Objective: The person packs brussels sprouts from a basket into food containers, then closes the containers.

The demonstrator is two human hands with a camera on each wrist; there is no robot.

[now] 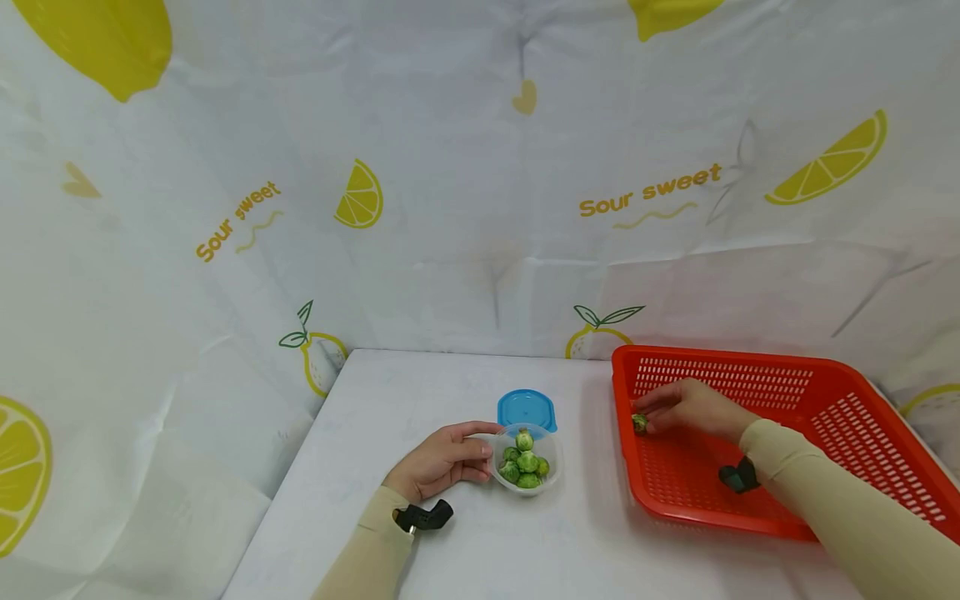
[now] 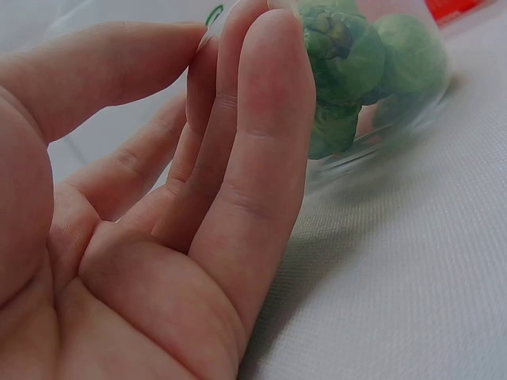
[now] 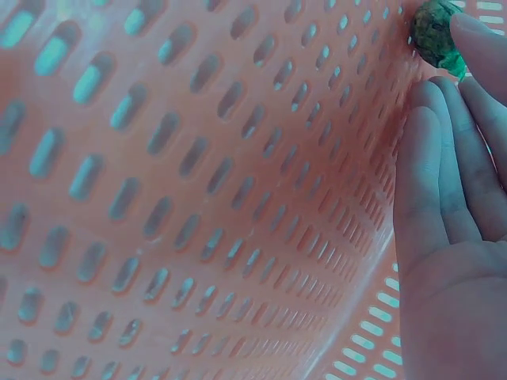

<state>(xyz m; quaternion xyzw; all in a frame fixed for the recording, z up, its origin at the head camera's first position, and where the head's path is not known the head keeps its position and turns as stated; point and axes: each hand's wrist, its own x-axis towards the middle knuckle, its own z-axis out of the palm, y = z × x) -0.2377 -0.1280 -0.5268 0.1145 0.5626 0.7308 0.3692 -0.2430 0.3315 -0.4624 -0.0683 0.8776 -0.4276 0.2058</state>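
A clear round plastic bowl (image 1: 553,475) stands on the white table with several Brussels sprouts (image 1: 528,462) in it. My left hand (image 1: 446,458) rests against the bowl's left side, its fingertips touching the wall. In the left wrist view the fingers (image 2: 273,119) look nearly straight, and green sprouts (image 2: 412,55) show through the plastic. Inside the red basket (image 1: 738,518), my right hand (image 1: 693,407) pinches one Brussels sprout (image 1: 639,423) beside the left wall. The right wrist view shows that sprout (image 3: 434,33) at the thumb tip; the exact finger contact is partly hidden.
A blue lid (image 1: 525,408) lies on the table just behind the bowl. The perforated basket fills the table's right side, with raised walls. A white cloth with lemon prints (image 1: 465,275) hangs behind the table.
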